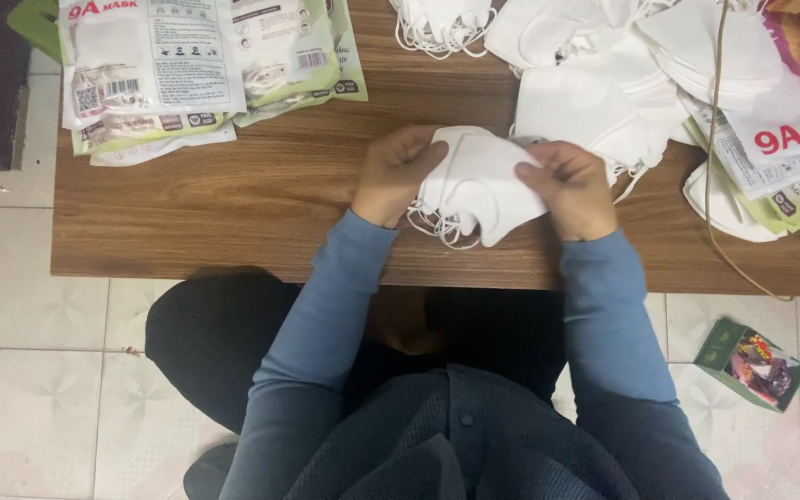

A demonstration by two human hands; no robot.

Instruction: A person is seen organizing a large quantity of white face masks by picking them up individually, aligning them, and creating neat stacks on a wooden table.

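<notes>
A small stack of folded white face masks (474, 190) rests on the wooden table (261, 204) near its front edge. My left hand (395, 174) grips the stack's left side, thumb on top. My right hand (574, 190) pinches its right edge. Thin white ear loops hang from under the stack toward the table's edge. Both my arms wear blue sleeves.
A heap of loose white masks (594, 65) lies at the back right, with more masks (442, 23) at the back centre. Printed mask packets (192, 65) are stacked at the back left, others (789, 157) at the right. A cord (715, 139) crosses the right side. A small box (752, 363) lies on the tiled floor.
</notes>
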